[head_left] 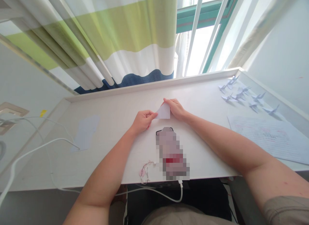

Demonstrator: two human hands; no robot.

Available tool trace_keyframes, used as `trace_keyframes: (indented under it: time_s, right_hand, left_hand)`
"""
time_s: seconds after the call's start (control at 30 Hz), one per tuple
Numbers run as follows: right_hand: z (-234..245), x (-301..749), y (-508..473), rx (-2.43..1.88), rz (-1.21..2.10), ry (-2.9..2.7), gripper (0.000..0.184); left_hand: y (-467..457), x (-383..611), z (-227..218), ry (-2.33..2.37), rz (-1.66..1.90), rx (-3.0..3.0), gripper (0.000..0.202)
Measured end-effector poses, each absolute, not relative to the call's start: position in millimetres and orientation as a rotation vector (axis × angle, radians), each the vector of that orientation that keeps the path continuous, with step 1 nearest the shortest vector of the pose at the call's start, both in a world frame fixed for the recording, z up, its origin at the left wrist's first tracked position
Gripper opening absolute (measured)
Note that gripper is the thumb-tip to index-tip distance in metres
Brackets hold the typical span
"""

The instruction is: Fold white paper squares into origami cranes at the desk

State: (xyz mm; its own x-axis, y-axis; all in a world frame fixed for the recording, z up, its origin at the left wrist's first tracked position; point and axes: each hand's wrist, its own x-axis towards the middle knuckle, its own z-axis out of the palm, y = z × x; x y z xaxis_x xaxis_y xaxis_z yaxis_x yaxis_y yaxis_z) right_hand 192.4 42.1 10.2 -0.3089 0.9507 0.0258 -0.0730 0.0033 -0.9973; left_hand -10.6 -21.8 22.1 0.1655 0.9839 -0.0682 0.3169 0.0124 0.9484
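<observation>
**Left grip [143, 121] and right grip [175, 108] pinching one small white paper [164, 112]**

Both grips are clamping on the paper: the left is pressing thumb and fingers together on its left end, the right is pinching its upper right part. The paper is sitting between them, above the surface [116, 131], with one face showing.

Nearest obstacle: a phone [172, 154], largely pixelated, is lying just on the body side of the grips. A white lead [166, 197] is running from its near end over the surface edge. A beaded strap [145, 171] is lying beside the phone, to its left.

Left of the grips, well apart, a loose white sheet [87, 130] is lying flat; a white cable [36, 151] is crossing its near end.

Right of the grips and farther off, a group of folded paper birds [238, 95] is standing near the corner. Closer to the body, beyond the right forearm [217, 138], a sheet with lines of writing [270, 136] is lying; its text is too small to read.

Beyond the grips, a striped curtain [135, 31] is hanging behind the raised rim.
</observation>
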Motion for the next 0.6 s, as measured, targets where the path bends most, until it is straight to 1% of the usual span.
trace_keyframes:
  time_s: [0.17, 0.3, 0.43, 0.47, 0.6]
  right_hand:
    - [6, 194, 52, -0.97, 1.466, -1.179, 0.053]
    - [6, 196, 60, -0.891, 1.496, -1.052, 0.051]
    - [9, 197, 53, -0.805, 1.593, -1.261, 0.064]
    - [10, 197, 50, -0.773, 1.584, -1.345, 0.064]
    - [13, 198, 41, -0.756, 1.467, -1.532, 0.049]
  left_hand:
    - [-20, -17, 22, 1.32, 0.868, 1.455, 0.057]
    - [-19, -17, 23, 1.278, 0.947, 1.378, 0.063]
    - [-17, -14, 23, 1.233, 1.096, 1.264, 0.065]
    - [-17, -14, 22, 1.243, 1.115, 1.252, 0.065]
    - [-17, -11, 17, 1.342, 1.074, 1.304, 0.066]
